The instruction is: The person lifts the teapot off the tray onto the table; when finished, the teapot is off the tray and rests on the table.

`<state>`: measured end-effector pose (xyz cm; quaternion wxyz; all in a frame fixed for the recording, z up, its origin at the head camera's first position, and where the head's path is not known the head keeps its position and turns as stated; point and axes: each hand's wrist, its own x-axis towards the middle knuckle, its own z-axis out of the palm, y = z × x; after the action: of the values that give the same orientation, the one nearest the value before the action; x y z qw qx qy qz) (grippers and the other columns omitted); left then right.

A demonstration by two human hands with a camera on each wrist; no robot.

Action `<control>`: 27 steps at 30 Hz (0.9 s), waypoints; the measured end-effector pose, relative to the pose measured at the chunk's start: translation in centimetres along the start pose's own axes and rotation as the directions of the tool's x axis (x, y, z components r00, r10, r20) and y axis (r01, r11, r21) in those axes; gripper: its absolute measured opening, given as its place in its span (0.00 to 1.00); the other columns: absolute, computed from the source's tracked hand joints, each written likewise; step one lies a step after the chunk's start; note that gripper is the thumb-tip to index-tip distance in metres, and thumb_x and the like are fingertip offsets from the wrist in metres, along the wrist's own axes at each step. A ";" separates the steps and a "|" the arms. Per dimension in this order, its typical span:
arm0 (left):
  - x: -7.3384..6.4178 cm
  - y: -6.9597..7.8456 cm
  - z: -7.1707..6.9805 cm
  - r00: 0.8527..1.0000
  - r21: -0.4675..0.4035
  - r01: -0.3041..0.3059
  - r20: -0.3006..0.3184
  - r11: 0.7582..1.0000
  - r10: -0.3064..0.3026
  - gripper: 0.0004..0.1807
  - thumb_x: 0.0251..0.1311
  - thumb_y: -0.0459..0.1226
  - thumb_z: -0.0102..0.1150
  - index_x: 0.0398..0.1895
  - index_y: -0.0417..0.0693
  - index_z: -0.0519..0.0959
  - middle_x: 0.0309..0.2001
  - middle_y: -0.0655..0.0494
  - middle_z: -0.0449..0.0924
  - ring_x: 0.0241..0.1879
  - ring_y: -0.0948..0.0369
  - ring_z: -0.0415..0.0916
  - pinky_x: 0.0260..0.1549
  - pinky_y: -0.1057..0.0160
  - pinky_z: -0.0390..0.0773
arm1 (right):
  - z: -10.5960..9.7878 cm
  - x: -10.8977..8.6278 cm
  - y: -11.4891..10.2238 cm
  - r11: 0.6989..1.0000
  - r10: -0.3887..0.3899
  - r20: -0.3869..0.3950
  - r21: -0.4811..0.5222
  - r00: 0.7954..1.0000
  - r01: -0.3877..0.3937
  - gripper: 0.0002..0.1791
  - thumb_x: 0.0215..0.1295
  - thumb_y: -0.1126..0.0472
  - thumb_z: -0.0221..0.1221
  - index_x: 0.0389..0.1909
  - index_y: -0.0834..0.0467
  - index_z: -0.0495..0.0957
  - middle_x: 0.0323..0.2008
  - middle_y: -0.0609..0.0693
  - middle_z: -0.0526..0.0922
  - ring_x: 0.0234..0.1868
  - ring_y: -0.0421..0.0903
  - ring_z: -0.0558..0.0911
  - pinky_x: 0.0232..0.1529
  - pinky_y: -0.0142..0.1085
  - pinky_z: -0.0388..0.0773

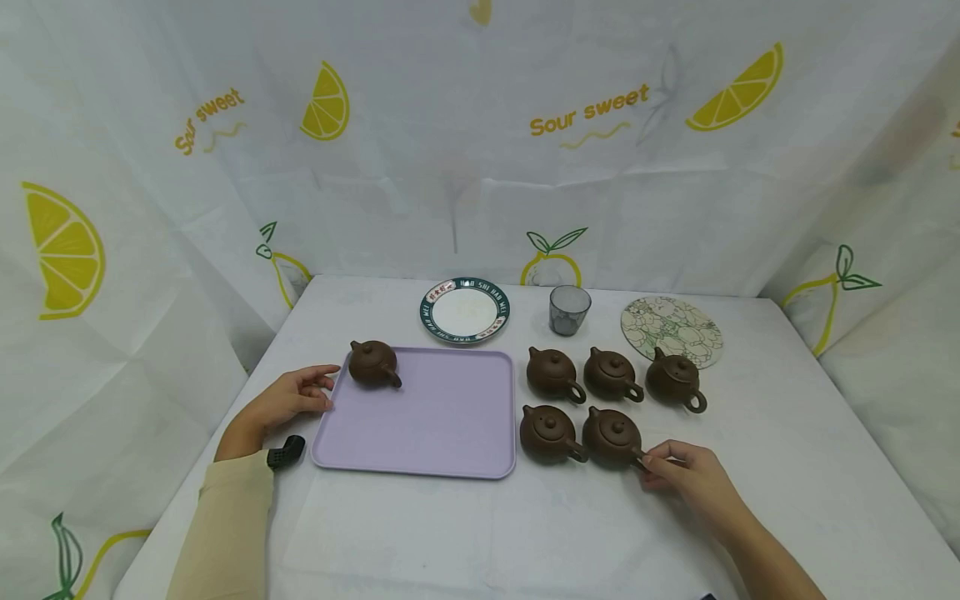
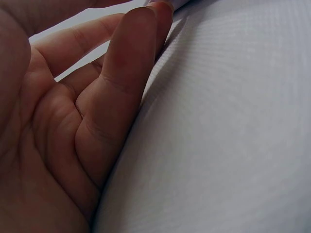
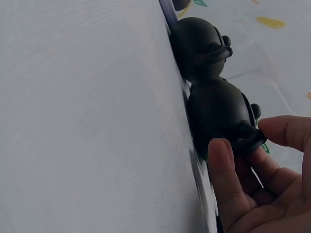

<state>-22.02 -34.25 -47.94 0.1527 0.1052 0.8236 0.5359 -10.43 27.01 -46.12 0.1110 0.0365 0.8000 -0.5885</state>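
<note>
My right hand (image 1: 686, 475) pinches the loop handle of a brown clay teapot (image 1: 612, 438), the right one of the front pair. In the right wrist view the thumb meets the outer end of the handle and the fingers (image 3: 221, 158) curl below it; the teapot (image 3: 218, 114) rests on the table. Beside it stands another teapot (image 3: 199, 48). At the lilac tray (image 1: 420, 417), my left hand (image 1: 288, 396) lies along the left edge, fingers loosely bent, fingertips at the rim. One small brown teapot (image 1: 372, 364) sits in the tray's far left corner.
Right of the tray, a back row holds three more teapots (image 1: 552, 374); another (image 1: 549, 434) stands in front. Behind are a green-rimmed plate (image 1: 427, 312), a grey glass (image 1: 569, 312) and a round patterned mat (image 1: 637, 325). A white printed cloth (image 1: 420, 183) hangs along the back.
</note>
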 end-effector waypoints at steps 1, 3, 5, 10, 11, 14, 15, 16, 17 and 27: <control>0.0 0.0 0.0 1.000 -0.008 0.000 0.000 1.000 0.000 0.41 0.54 0.30 0.69 0.69 0.31 0.61 0.51 0.37 0.70 0.37 0.65 0.76 0.39 0.70 0.75 | 0.0 0.0 0.0 1.000 -0.002 0.004 -0.006 1.000 0.002 0.10 0.66 0.68 0.57 0.38 0.75 0.76 0.35 0.60 0.83 0.32 0.50 0.86 0.39 0.34 0.80; 0.0 0.0 0.0 1.000 -0.013 -0.002 0.000 1.000 0.002 0.41 0.54 0.30 0.69 0.69 0.31 0.61 0.51 0.37 0.70 0.37 0.65 0.76 0.39 0.70 0.75 | -0.1 0.0 0.0 1.000 -0.011 0.010 -0.020 1.000 0.011 0.10 0.66 0.67 0.58 0.38 0.74 0.76 0.35 0.60 0.83 0.32 0.50 0.85 0.39 0.34 0.80; 0.0 0.1 0.0 1.000 -0.012 -0.005 -0.003 1.000 0.005 0.40 0.54 0.30 0.69 0.69 0.31 0.61 0.51 0.37 0.70 0.37 0.65 0.76 0.38 0.70 0.75 | -0.1 0.0 0.1 0.999 -0.023 0.014 -0.035 1.000 0.023 0.10 0.66 0.67 0.58 0.38 0.74 0.76 0.35 0.61 0.83 0.32 0.50 0.85 0.38 0.35 0.80; 0.0 0.0 0.1 1.000 -0.001 -0.006 -0.004 1.000 0.006 0.40 0.54 0.30 0.69 0.69 0.31 0.61 0.51 0.37 0.70 0.38 0.64 0.77 0.38 0.70 0.75 | -0.5 0.1 0.2 0.988 -0.047 0.008 -0.147 0.999 0.048 0.12 0.67 0.62 0.60 0.38 0.70 0.79 0.34 0.58 0.85 0.31 0.48 0.85 0.36 0.35 0.79; 0.0 0.0 0.1 1.000 0.002 -0.006 -0.004 1.000 0.006 0.40 0.54 0.30 0.69 0.69 0.31 0.61 0.51 0.37 0.70 0.38 0.64 0.77 0.39 0.70 0.75 | -0.6 0.1 0.1 0.980 -0.049 -0.003 -0.195 0.999 0.048 0.12 0.67 0.59 0.60 0.38 0.68 0.79 0.33 0.56 0.85 0.31 0.47 0.85 0.36 0.35 0.79; 0.0 -0.2 0.0 1.000 0.001 -0.009 -0.005 1.000 0.009 0.40 0.54 0.30 0.68 0.69 0.31 0.61 0.51 0.36 0.70 0.38 0.64 0.77 0.39 0.69 0.76 | -1.0 0.2 -0.4 0.938 -0.072 -0.043 -0.342 0.996 0.053 0.15 0.67 0.52 0.60 0.38 0.62 0.81 0.28 0.51 0.84 0.31 0.44 0.82 0.37 0.36 0.75; 0.0 -0.2 0.0 1.000 0.001 -0.012 -0.005 1.000 0.012 0.40 0.54 0.30 0.68 0.69 0.30 0.61 0.51 0.36 0.70 0.38 0.64 0.77 0.39 0.69 0.76 | -1.2 0.3 -0.8 0.923 -0.077 -0.053 -0.381 0.996 0.051 0.16 0.67 0.50 0.60 0.38 0.61 0.81 0.27 0.49 0.84 0.31 0.44 0.82 0.37 0.37 0.74; 0.0 -0.2 0.0 1.000 -0.001 -0.016 -0.004 1.000 0.016 0.40 0.54 0.29 0.68 0.69 0.30 0.61 0.51 0.36 0.70 0.38 0.64 0.77 0.39 0.69 0.76 | -1.3 0.3 -1.1 0.909 -0.083 -0.059 -0.414 0.995 0.051 0.17 0.67 0.48 0.60 0.38 0.60 0.81 0.26 0.48 0.84 0.31 0.44 0.81 0.37 0.38 0.73; -0.1 -0.2 0.0 1.000 -0.001 -0.020 -0.003 1.000 0.020 0.40 0.54 0.29 0.68 0.69 0.30 0.61 0.51 0.36 0.70 0.38 0.64 0.77 0.39 0.69 0.76 | -1.4 0.4 -1.6 0.896 -0.091 -0.061 -0.441 0.994 0.055 0.17 0.68 0.47 0.59 0.38 0.60 0.81 0.26 0.48 0.83 0.32 0.44 0.81 0.36 0.39 0.72; -0.1 0.1 0.1 1.000 0.000 -0.023 -0.002 1.000 0.023 0.39 0.54 0.29 0.68 0.69 0.30 0.61 0.50 0.38 0.71 0.38 0.65 0.77 0.39 0.70 0.75 | 0.2 1.9 -6.5 0.853 -0.285 0.037 -0.446 0.958 0.271 0.12 0.67 0.53 0.61 0.37 0.58 0.81 0.28 0.49 0.80 0.31 0.45 0.80 0.30 0.40 0.75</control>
<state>-21.89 -34.19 -47.87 0.1456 0.1140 0.8225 0.5379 -13.53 24.73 -40.48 0.0179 -0.0969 0.9120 -0.3982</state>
